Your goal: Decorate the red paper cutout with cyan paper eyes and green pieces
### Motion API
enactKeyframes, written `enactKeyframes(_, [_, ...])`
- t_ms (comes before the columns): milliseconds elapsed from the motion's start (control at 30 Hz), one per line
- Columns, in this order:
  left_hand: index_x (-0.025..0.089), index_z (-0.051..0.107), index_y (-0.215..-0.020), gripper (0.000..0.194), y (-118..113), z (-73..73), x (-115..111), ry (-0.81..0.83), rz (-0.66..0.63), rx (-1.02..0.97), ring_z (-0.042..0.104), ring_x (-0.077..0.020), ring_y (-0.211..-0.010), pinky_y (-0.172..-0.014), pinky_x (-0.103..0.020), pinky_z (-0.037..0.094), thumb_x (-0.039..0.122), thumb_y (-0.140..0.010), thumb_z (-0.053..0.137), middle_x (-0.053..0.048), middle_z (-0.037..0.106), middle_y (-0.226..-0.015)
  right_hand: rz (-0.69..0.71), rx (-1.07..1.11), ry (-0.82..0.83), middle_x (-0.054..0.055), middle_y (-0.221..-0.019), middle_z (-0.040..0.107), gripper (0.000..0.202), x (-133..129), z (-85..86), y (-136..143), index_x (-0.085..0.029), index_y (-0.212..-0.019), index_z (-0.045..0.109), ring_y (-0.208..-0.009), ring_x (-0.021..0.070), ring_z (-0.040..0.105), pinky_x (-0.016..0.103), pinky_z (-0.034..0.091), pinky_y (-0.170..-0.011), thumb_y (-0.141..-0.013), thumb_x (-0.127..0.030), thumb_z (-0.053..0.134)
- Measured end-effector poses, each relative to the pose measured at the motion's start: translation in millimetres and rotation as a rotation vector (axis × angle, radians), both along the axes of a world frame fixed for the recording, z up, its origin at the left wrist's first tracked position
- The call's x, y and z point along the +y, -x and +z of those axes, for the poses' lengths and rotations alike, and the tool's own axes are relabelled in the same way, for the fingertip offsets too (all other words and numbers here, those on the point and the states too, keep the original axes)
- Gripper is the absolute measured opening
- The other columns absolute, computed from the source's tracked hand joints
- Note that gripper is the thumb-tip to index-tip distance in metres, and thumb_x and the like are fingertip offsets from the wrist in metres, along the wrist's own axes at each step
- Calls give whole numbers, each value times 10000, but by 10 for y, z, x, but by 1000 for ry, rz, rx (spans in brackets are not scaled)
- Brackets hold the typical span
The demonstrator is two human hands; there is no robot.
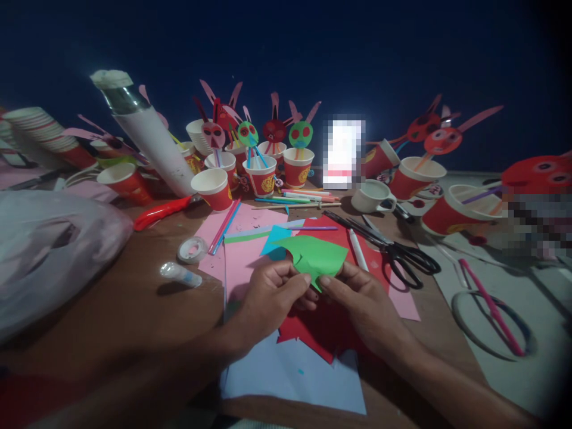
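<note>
Between both hands is a green paper piece (319,253), curved and with a pointed lower edge. My left hand (279,292) pinches its lower left part, thumb on top. At its lower right, my right hand (357,292) grips it the same way. The two thumbs are close together but apart. Beneath the hands lie red paper (313,333), pink paper (243,268) and pale blue paper (295,378). A small cyan paper piece (274,239) is just behind the green one.
Black-handled scissors (402,259) and a white marker (358,250) lie at the right. Tape (192,249), a glue stick (181,274) and a plastic bag (58,256) are at the left. Behind stand several red cups (212,190) with paper faces, a mug (373,196) and a tall roll (152,143).
</note>
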State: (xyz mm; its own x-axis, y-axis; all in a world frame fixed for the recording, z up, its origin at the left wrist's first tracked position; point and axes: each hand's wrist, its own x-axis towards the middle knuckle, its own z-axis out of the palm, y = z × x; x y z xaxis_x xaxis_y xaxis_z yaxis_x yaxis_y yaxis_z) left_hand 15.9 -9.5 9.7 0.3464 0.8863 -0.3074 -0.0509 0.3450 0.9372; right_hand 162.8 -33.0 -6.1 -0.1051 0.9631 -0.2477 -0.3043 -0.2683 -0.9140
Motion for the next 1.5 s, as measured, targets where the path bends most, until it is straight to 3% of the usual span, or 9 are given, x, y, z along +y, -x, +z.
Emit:
enactKeyframes(467, [124,618,-710,248,0,-58,5,12,-6,-66,594,-111,-515,-514,-212,469,367,-752,640,-20,635,-595,6,-49,-126,-11,-656,642,125,-16,2,12,-207,-770,615,-612,141,583,272,483,-629,-772,-318,672])
enactKeyframes(1000, [125,613,-666,327,9,-38,5,10,7,-24,600,-122,-519,-525,-230,480,441,-718,681,-39,647,-617,18,-43,-95,-6,-678,625,137,-19,-5,13,-200,-781,607,-622,141,571,281,478,-650,-780,-324,665])
enactKeyframes(1500, [120,614,-665,307,4,-56,9,14,6,-32,605,-118,-519,-526,-220,480,414,-728,672,-38,649,-617,17,-59,-43,-4,-657,620,175,-17,4,6,-189,-729,583,-624,145,566,282,457,-660,-769,-334,672])
